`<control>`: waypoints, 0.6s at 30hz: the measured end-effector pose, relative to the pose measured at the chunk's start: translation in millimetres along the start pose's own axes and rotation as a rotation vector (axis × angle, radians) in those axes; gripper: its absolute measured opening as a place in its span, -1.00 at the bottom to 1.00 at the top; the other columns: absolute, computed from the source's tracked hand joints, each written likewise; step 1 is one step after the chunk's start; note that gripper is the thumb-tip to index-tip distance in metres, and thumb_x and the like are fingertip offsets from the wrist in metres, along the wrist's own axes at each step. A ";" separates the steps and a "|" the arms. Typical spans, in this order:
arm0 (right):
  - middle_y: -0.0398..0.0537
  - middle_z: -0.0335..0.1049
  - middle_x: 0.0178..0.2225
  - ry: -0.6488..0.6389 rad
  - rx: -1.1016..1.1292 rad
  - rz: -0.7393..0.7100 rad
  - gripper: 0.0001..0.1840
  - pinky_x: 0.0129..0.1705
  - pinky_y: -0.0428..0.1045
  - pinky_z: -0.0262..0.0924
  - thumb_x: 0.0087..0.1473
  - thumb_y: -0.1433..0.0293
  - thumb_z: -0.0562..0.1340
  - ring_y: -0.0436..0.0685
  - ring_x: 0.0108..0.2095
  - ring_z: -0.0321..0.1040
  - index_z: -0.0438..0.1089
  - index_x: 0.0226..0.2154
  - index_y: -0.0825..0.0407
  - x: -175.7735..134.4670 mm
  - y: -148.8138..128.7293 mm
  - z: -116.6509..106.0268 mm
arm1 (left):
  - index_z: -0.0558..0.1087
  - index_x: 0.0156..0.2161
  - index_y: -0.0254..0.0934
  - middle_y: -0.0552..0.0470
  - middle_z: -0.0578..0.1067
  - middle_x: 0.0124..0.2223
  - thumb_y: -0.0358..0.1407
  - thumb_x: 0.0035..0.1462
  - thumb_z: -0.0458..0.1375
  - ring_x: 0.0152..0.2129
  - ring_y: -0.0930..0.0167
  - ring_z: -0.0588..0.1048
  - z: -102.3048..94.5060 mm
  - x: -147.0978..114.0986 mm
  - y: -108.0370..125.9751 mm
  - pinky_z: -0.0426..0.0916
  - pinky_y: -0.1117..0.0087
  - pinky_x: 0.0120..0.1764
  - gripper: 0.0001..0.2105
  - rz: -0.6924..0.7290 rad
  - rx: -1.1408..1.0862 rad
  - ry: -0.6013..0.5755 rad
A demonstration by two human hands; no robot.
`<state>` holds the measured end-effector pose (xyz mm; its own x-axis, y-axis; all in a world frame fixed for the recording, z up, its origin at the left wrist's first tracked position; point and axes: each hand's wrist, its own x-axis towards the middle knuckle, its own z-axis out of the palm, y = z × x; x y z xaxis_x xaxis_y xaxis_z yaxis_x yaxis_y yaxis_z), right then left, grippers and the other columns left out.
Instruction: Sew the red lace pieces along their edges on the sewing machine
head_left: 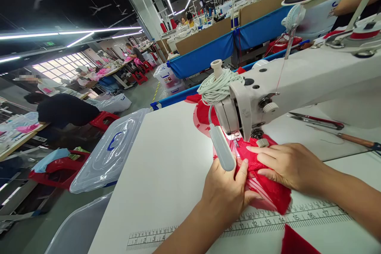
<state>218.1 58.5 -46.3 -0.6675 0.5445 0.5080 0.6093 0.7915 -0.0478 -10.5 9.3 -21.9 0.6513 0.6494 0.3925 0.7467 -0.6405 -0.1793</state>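
Observation:
Red lace fabric with sheer pink parts lies bunched under the presser foot of a white sewing machine. My left hand is at the fabric's near left side, closed on its edge; some fingers are hidden behind the grey lamp and the cloth. From the right, my right hand rests on top of the fabric. Its fingers stretch flat toward the needle area, and the thumb lies spread on the cloth. More red fabric extends behind the machine head.
Scissors and a wooden-handled tool lie right of the hands. A printed ruler runs along the near table, with a red scrap beside it. A lidded plastic bin stands left. People work at other tables.

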 end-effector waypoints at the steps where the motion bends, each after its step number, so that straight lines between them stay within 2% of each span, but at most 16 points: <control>1: 0.00 0.59 -0.13 0.002 0.003 -0.004 -0.49 -0.43 0.03 0.13 0.41 0.15 -0.11 0.12 -0.40 0.44 0.39 -0.39 -0.02 0.0 0.5 0.3 | 0.48 0.10 -0.41 -0.32 0.54 -0.05 0.18 0.35 -0.21 -0.25 0.17 0.50 0.6 -0.4 -0.2 0.42 0.18 -0.25 -0.28 -0.002 0.004 -0.002; 7: 0.00 0.59 -0.23 0.011 0.010 -0.002 -0.42 -0.43 0.03 0.12 0.43 0.12 -0.18 0.13 -0.41 0.42 0.40 -0.36 -0.01 5.2 0.7 -1.8 | 0.50 0.08 -0.41 -0.27 0.56 -0.08 0.16 0.36 -0.17 -0.21 0.17 0.50 1.5 0.8 -3.0 0.42 0.15 -0.17 -0.32 -0.011 0.006 0.029; 12: -0.08 0.47 -0.48 -0.008 -0.014 -0.017 -0.40 -0.50 0.00 0.03 0.43 0.14 -0.19 0.07 -0.53 0.31 0.32 -0.47 -0.02 13.5 0.7 -9.7 | 0.48 0.13 -0.41 -0.29 0.56 -0.04 0.15 0.35 -0.13 -0.20 0.16 0.50 4.3 1.0 -6.2 0.43 0.11 -0.14 -0.33 -0.009 0.021 0.022; 18: -0.08 0.44 -0.51 -0.013 -0.034 -0.043 -0.48 -0.50 0.00 0.02 0.42 0.19 -0.12 0.09 -0.53 0.31 0.33 -0.46 -0.02 17.7 4.2 -12.1 | 0.46 0.15 -0.40 -0.30 0.54 0.01 0.14 0.36 -0.11 -0.15 0.14 0.51 6.2 0.4 -8.1 0.43 0.10 -0.11 -0.35 -0.023 0.024 0.006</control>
<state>214.0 68.1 -27.1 -0.6986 0.5139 0.4978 0.5941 0.8044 0.0034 -15.4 17.3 -25.9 0.6329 0.6614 0.4025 0.7648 -0.6151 -0.1918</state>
